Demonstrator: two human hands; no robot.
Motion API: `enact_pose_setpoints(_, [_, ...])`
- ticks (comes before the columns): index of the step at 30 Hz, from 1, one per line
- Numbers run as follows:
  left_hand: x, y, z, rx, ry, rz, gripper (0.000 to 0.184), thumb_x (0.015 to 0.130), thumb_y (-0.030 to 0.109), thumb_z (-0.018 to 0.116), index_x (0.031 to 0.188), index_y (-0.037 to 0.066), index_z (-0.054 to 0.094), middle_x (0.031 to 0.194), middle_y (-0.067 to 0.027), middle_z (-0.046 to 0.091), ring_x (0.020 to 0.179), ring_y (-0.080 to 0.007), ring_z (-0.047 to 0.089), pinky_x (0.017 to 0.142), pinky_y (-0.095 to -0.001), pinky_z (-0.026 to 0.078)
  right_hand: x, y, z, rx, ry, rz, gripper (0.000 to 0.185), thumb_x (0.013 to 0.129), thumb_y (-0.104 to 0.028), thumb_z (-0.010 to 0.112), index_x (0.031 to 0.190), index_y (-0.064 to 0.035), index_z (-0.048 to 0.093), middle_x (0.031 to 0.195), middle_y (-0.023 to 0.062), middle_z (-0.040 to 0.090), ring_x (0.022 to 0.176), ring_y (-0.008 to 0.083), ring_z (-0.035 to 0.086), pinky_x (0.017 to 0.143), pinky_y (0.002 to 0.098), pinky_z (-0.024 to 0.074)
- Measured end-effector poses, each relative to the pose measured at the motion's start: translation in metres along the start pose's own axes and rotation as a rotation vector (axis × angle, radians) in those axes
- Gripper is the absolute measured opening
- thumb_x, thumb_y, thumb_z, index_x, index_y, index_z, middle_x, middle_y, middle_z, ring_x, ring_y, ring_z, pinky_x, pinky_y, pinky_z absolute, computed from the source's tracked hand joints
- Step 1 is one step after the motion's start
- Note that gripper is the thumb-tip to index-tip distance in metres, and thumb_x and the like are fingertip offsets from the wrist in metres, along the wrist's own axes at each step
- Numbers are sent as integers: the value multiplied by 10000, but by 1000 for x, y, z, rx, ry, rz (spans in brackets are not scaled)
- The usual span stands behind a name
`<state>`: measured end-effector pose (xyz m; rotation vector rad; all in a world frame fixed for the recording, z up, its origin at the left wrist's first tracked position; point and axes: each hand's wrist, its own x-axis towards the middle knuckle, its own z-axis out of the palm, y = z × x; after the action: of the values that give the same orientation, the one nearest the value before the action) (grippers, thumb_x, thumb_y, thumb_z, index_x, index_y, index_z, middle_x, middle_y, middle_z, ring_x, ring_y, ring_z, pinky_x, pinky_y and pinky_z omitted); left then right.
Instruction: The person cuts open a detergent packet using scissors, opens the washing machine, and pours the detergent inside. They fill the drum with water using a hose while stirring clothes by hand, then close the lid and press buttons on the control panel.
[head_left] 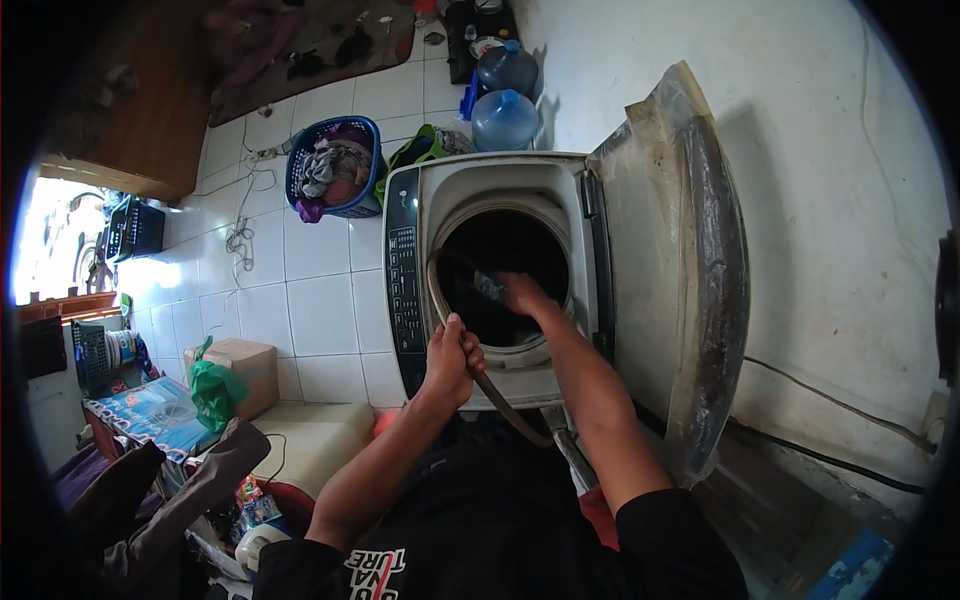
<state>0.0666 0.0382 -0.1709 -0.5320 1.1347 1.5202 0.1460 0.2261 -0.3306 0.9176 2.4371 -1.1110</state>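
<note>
A top-loading washing machine [575, 375] stands before me with its lid [690, 270] raised against the wall. My left hand [455, 358] is wrapped round a brownish hose [510, 412] at the machine's front rim. The hose curves up from there along the left edge of the dark drum [500, 235]. Inside the drum opening is my right hand [524, 293], its fingers closed and partly lost in shadow. By its fingertips shows a blurred grey-blue thing [488, 287], too dim to name. The control panel [405, 270] runs down the machine's left side.
Beyond the machine's left side stands a blue basket [375, 205] full of clothes. Two large water bottles [503, 122] sit behind the machine. A cardboard box [250, 370], a green plastic bag [215, 390] and a cream-coloured seat [315, 440] are at left. A cable [240, 240] lies on the tiles.
</note>
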Motion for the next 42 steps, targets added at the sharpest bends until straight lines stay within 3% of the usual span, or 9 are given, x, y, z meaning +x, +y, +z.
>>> enact_pose_setpoints(8, [-5, -3, 4, 7, 3, 22, 245, 1042, 351, 458, 916, 149, 402, 656, 3, 378, 511, -121, 373, 492, -298, 359, 36, -3, -51, -196, 100, -55, 352, 794, -57, 625, 1144, -85, 651, 1013, 236, 684, 990, 422, 646, 889, 500, 514])
enact_pose_setpoints(10, [-6, -3, 6, 13, 23, 20, 250, 1043, 351, 455, 911, 147, 398, 655, 3, 378, 510, -119, 373, 489, -298, 357, 44, -5, -63, -355, 72, 1, 256, 810, -25, 605, 1048, -78, 681, 1020, 211, 693, 992, 390, 661, 882, 493, 530])
enact_pose_setpoints(16, [-8, -11, 7, -3, -10, 45, 236, 1046, 351, 454, 921, 155, 415, 677, 3, 381, 526, -118, 371, 514, -296, 359, 58, 3, -74, -517, 89, 94, 229, 885, -70, 533, 1005, -45, 726, 1074, 193, 695, 1041, 364, 664, 895, 473, 542])
enact_pose_setpoints(20, [-9, -11, 11, -13, 7, 34, 235, 1046, 352, 453, 920, 159, 410, 673, 1, 382, 519, -119, 369, 512, -299, 362, 55, 14, -71, -517, 87, 131, 189, 843, -31, 579, 972, -34, 718, 1070, 213, 690, 1021, 385, 663, 889, 469, 540])
enact_pose_setpoints(29, [-8, -16, 7, -17, -16, 24, 233, 1043, 356, 461, 922, 166, 403, 670, 2, 380, 514, -122, 370, 516, -298, 365, 24, 17, -61, -508, -162, 178, 192, 788, -33, 633, 954, 23, 712, 1065, 292, 662, 1043, 402, 649, 887, 459, 546])
enact_pose_setpoints(34, [-13, -23, 10, -35, 14, -10, 241, 1056, 336, 425, 912, 150, 372, 652, -1, 375, 499, -128, 383, 487, -307, 369, 20, 41, -26, -374, 87, 192, 188, 760, -29, 649, 933, -12, 721, 941, 259, 690, 935, 424, 673, 871, 467, 548])
enact_pose_setpoints(42, [-36, -33, 24, 8, -28, -3, 243, 1054, 338, 429, 903, 158, 367, 663, 4, 370, 512, -124, 379, 506, -301, 370, 20, 55, 8, -280, 130, 186, 153, 758, -50, 652, 897, -9, 701, 943, 263, 685, 948, 431, 663, 865, 494, 542])
